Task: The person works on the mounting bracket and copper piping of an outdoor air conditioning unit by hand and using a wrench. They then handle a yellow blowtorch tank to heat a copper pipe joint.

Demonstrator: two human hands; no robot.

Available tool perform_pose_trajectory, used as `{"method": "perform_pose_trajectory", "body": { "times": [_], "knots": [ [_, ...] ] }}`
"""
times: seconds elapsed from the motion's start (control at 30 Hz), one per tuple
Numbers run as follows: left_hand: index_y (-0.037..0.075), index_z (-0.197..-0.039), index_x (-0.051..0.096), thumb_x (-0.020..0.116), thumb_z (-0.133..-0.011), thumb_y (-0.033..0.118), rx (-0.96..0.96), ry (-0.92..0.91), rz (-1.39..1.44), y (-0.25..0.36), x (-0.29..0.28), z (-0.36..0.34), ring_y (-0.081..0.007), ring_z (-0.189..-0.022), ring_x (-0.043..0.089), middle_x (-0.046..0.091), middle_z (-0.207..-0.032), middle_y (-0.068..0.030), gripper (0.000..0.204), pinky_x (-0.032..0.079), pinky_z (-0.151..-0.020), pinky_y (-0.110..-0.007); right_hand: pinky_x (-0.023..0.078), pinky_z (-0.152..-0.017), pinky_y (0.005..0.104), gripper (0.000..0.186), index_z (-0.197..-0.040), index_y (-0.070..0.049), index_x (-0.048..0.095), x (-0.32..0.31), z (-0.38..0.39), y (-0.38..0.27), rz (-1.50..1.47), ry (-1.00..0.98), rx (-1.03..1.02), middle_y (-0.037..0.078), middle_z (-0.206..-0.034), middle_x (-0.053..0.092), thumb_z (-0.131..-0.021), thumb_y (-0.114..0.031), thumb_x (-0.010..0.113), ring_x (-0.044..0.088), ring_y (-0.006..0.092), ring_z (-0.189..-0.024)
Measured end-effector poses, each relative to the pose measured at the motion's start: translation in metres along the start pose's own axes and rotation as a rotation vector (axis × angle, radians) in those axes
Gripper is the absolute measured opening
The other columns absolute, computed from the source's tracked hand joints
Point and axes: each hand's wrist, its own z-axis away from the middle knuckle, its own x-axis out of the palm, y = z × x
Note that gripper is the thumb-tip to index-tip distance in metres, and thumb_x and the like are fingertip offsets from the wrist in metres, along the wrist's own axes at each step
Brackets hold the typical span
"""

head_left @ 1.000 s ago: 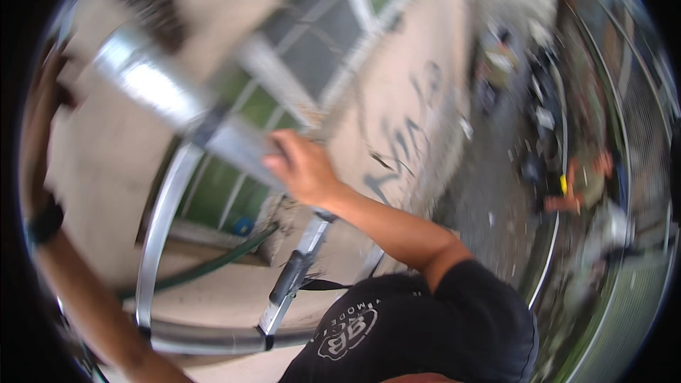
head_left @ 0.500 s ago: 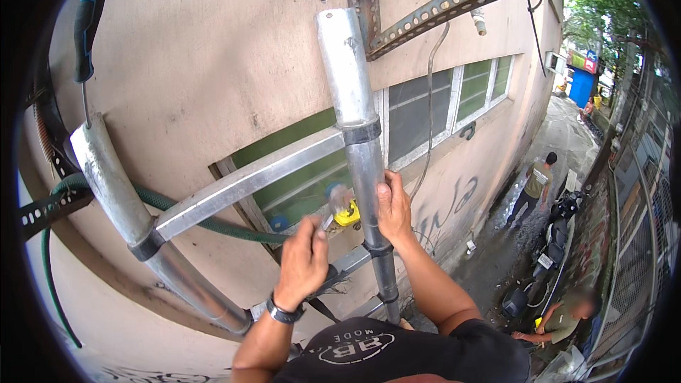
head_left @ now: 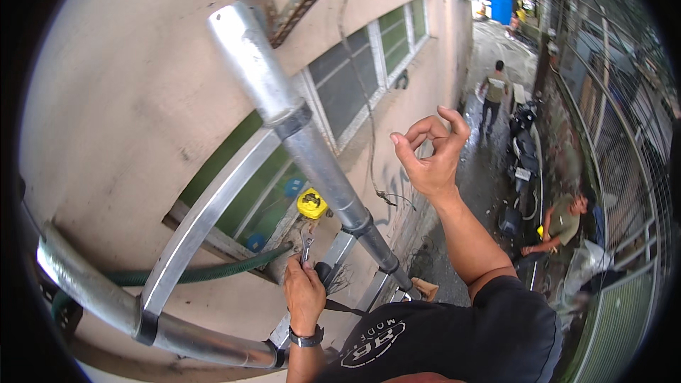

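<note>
One wrench; one metal ladder; two bare hands; one yellow tape measure; one wristwatch

From my end I see a pale plastered wall with a long window of green and grey panes, and a thin cable hanging across it. A dark green ribbed hose runs below the window. Down in the wet alley, I make out a person in an olive top, back turned, near a dark motorcycle. Closer to me, a second person bends beside a clear plastic bag. Far off I see a blue structure and green trees
</note>
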Motion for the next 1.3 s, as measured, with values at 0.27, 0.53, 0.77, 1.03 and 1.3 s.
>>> {"method": "perform_pose_trajectory", "body": {
  "times": [0.27, 0.53, 0.77, 1.03, 1.3],
  "knots": [
    [0.000, -0.110, 0.052, 0.052, -0.105, 0.018, -0.005, -0.049, -0.058, 0.010, 0.000, -0.001, -0.0547, -0.085, 0.062, 0.066, -0.090, -0.0313, 0.019, 0.045, -0.073, -0.060, 0.045, -0.056, 0.0258, 0.076, -0.142, -0.012, 0.035, -0.033, 0.030, 0.021, 0.352, 0.020, -0.217, 0.005, -0.077, 0.056, -0.083, 0.005, 0.079, 0.056, 0.0126, -0.059],
    [0.001, -0.108, 0.054, 0.054, -0.104, 0.020, 0.040, -0.088, -0.052, 0.015, -0.003, 0.000, -0.0528, -0.083, 0.064, 0.067, -0.091, -0.0293, 0.019, 0.046, -0.072, -0.060, 0.046, -0.055, 0.0255, 0.072, -0.146, -0.007, 0.025, -0.035, 0.086, 0.021, -0.017, 0.035, 0.529, 0.003, -0.076, 0.057, -0.094, -0.009, 0.074, 0.055, 0.0096, -0.061],
    [0.001, -0.107, 0.055, 0.055, -0.103, 0.018, 0.044, -0.089, -0.070, 0.015, -0.001, 0.002, -0.0522, -0.085, 0.064, 0.068, -0.093, -0.0291, 0.018, 0.048, -0.073, -0.058, 0.046, -0.052, 0.0242, 0.072, -0.146, -0.006, 0.018, -0.020, 0.104, -0.002, -0.274, -0.001, 0.802, 0.003, -0.074, 0.058, -0.097, -0.014, 0.071, 0.054, 0.0102, -0.056],
    [0.000, -0.111, 0.055, 0.056, -0.102, 0.017, 0.072, -0.051, -0.098, 0.011, 0.001, 0.003, -0.0511, -0.086, 0.066, 0.069, -0.097, -0.0289, 0.019, 0.050, -0.074, -0.057, 0.047, -0.052, 0.0256, 0.077, -0.145, -0.007, 0.024, -0.008, 0.096, -0.016, -0.220, -0.031, 0.580, 0.003, -0.076, 0.058, -0.090, -0.009, 0.078, 0.054, 0.0112, -0.055],
    [0.001, -0.113, 0.055, 0.058, -0.100, 0.014, 0.111, -0.020, -0.075, 0.004, 0.007, 0.003, -0.0496, -0.085, 0.066, 0.068, -0.096, -0.0277, 0.019, 0.051, -0.073, -0.057, 0.046, -0.066, 0.0240, 0.067, -0.136, -0.008, 0.052, -0.025, 0.083, -0.010, 0.122, -0.017, 0.315, -0.001, -0.072, 0.053, -0.080, -0.011, 0.088, 0.054, 0.0080, -0.066]
  ]
}}
